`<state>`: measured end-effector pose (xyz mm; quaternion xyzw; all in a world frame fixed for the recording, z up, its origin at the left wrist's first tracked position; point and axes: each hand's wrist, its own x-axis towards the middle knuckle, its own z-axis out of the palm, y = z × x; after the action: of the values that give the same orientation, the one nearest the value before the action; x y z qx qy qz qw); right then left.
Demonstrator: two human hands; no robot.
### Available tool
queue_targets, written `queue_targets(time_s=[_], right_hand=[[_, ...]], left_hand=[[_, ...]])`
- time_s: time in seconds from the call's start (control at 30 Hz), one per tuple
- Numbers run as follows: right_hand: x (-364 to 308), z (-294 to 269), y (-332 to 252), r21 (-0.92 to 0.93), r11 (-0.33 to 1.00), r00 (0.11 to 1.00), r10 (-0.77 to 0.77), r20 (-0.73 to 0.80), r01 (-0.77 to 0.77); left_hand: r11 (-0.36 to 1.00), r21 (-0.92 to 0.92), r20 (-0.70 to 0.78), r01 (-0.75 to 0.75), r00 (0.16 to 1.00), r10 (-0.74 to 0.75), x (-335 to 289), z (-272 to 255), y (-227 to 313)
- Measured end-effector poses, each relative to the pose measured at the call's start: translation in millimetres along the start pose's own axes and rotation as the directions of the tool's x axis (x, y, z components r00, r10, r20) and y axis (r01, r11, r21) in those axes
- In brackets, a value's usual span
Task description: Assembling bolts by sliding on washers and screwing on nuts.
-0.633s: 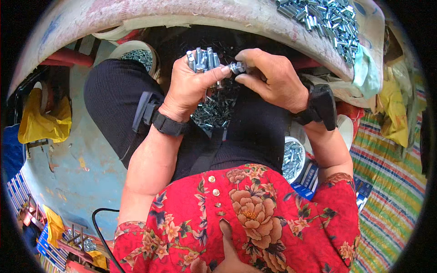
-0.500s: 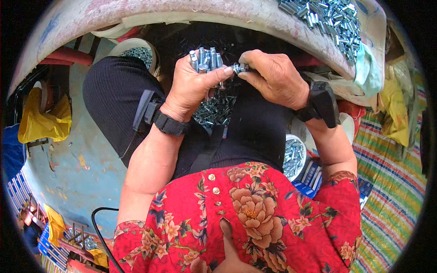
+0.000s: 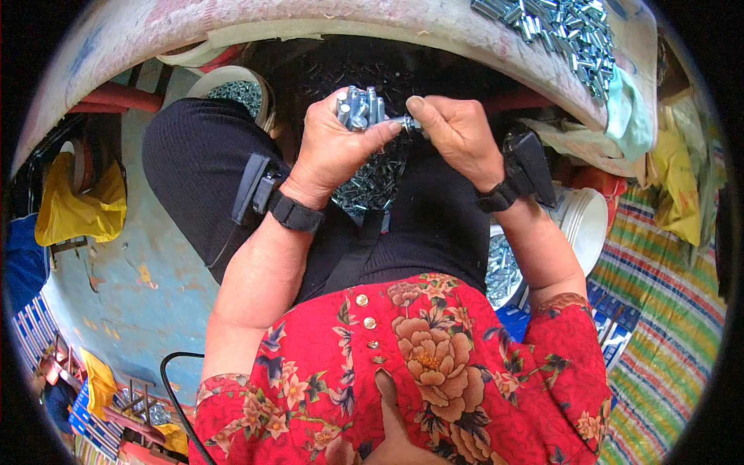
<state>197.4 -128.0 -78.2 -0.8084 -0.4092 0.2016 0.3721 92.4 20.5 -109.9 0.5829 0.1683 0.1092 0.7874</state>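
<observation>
Closed around a bunch of silvery bolts (image 3: 360,107), my left hand (image 3: 329,151) is above my lap. Its thumb presses toward one bolt with a nut and washer (image 3: 406,123) that points out to the right. My right hand (image 3: 463,143) pinches the outer end of that bolt between thumb and bent fingers, so its tip is partly hidden. Below the hands, between my legs, lies a heap of small metal parts (image 3: 372,186).
A padded worktop (image 3: 372,17) curves across the far side, bearing a pile of short metal tubes (image 3: 566,35) at right. A bucket of small metal pieces (image 3: 263,93) stands at far left, and a white tub of metal parts (image 3: 504,267) near my right forearm. A pale green cloth (image 3: 626,116) hangs off the worktop.
The bunch of bolts has tilted and dropped slightly in my left hand. My right hand has turned and shifted slightly right and down, still at the same bolt; its forearm moved left.
</observation>
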Motion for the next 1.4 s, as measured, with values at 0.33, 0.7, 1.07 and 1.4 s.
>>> queue_targets(time_s=[0.33, 0.7, 1.07, 1.4], right_hand=[[-4, -14, -14, -0.203, 0.877, 0.899, -0.435, 0.050, 0.436], [-13, 6, -4, 0.143, 0.989, 0.987, 0.046, -0.152, -0.024], [-8, -6, -15, -0.220, 0.897, 0.919, -0.395, -0.009, 0.383], [-11, -6, -15, -0.213, 0.891, 0.915, -0.402, 0.038, 0.401]], left_hand=[[0.986, -0.090, 0.109, 0.142, 0.985, -0.132, -6, -3, 3], [0.996, -0.071, 0.034, 0.059, 0.998, -0.057, -4, 3, -3], [0.997, -0.017, 0.066, 0.069, 0.995, -0.068, -6, 3, 1], [0.962, -0.148, 0.145, 0.228, 0.968, -0.207, -8, -4, -1]])
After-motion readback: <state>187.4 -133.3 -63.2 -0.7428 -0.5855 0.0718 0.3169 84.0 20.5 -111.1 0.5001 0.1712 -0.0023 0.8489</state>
